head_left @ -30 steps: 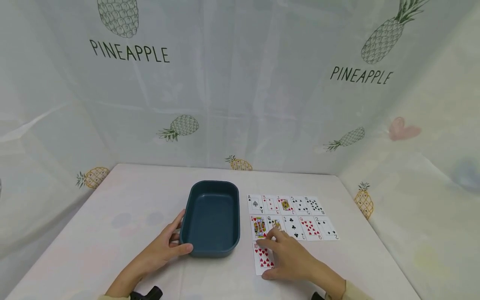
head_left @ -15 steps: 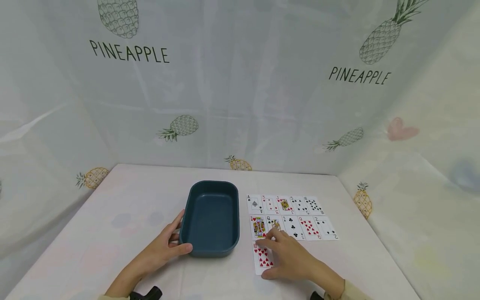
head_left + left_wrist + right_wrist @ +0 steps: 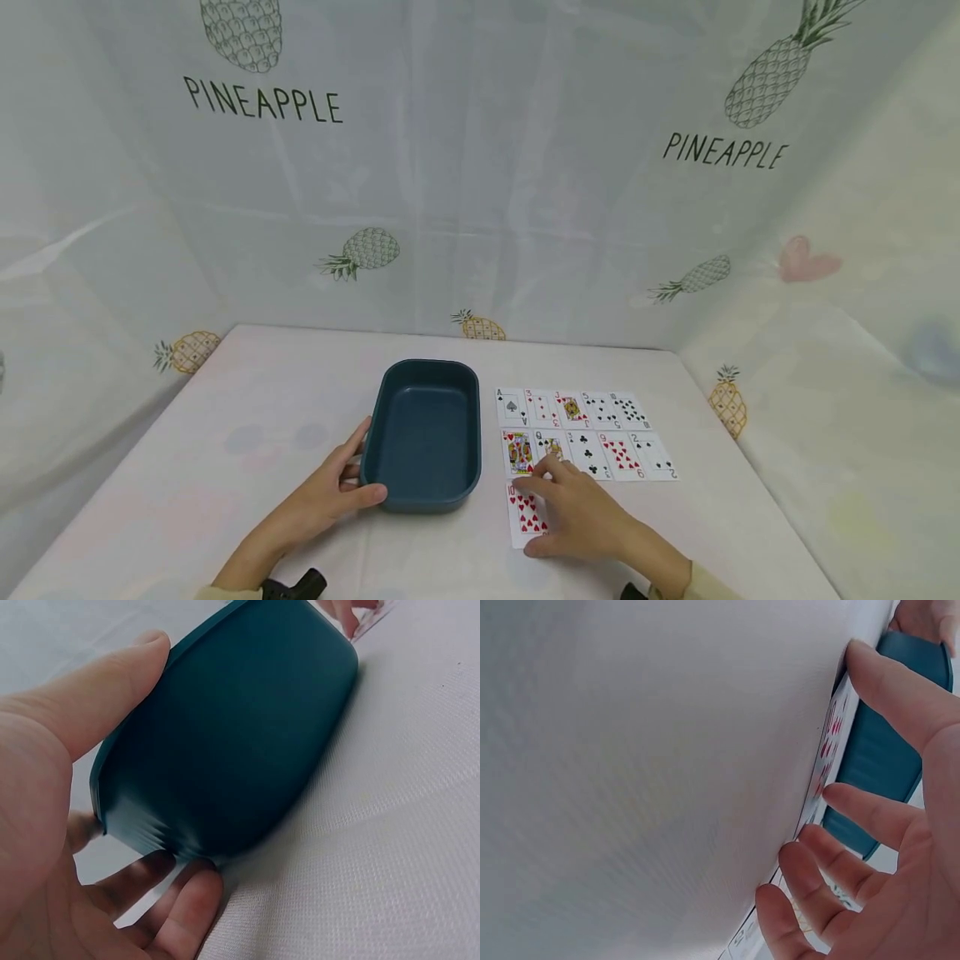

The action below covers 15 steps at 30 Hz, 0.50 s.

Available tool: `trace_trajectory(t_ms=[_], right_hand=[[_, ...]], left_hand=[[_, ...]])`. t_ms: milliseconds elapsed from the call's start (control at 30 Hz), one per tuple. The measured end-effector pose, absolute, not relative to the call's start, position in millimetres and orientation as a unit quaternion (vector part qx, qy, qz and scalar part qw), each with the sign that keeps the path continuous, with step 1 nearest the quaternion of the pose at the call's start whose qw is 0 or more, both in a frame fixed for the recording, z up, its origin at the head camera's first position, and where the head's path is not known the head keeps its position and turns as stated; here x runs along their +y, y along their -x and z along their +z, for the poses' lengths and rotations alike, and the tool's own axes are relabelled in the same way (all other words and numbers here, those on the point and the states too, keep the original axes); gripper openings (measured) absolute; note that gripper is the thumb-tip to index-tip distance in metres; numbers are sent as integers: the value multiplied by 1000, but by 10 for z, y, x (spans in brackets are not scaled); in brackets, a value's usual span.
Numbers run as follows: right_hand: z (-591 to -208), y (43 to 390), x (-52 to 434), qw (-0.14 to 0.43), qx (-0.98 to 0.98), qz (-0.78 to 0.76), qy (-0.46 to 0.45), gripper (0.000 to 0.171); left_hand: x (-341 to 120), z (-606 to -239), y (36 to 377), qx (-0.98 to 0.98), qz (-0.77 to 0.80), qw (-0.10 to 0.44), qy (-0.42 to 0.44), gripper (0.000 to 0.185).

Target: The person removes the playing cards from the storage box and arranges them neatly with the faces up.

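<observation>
Head view: left hand (image 3: 330,500) grips the teal tray (image 3: 422,492) at its seven o'clock corner, steadying it; right hand (image 3: 577,517), fingers spread, presses the ten of hearts (image 3: 523,515) flat at the tray's three o'clock.

A tray (image 3: 422,492) sits at lower centre on the table (image 3: 225,433). Two rows of cards (image 3: 585,432) lie right of it, one card (image 3: 523,512) below them.
</observation>
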State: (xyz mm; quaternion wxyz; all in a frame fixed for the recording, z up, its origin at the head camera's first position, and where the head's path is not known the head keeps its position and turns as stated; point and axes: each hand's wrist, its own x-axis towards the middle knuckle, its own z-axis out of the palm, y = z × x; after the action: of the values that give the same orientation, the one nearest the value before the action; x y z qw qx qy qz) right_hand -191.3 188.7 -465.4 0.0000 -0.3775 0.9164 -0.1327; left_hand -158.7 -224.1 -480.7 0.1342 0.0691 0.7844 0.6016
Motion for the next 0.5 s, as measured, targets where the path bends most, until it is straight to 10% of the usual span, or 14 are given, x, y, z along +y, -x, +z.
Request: trace_trajectory(t_ms=[500], right_hand=[[-4619, 1911, 1874, 9, 920, -132, 369, 69]], left_hand=[[-2244, -4812, 1615, 779, 607, 134, -83, 99]])
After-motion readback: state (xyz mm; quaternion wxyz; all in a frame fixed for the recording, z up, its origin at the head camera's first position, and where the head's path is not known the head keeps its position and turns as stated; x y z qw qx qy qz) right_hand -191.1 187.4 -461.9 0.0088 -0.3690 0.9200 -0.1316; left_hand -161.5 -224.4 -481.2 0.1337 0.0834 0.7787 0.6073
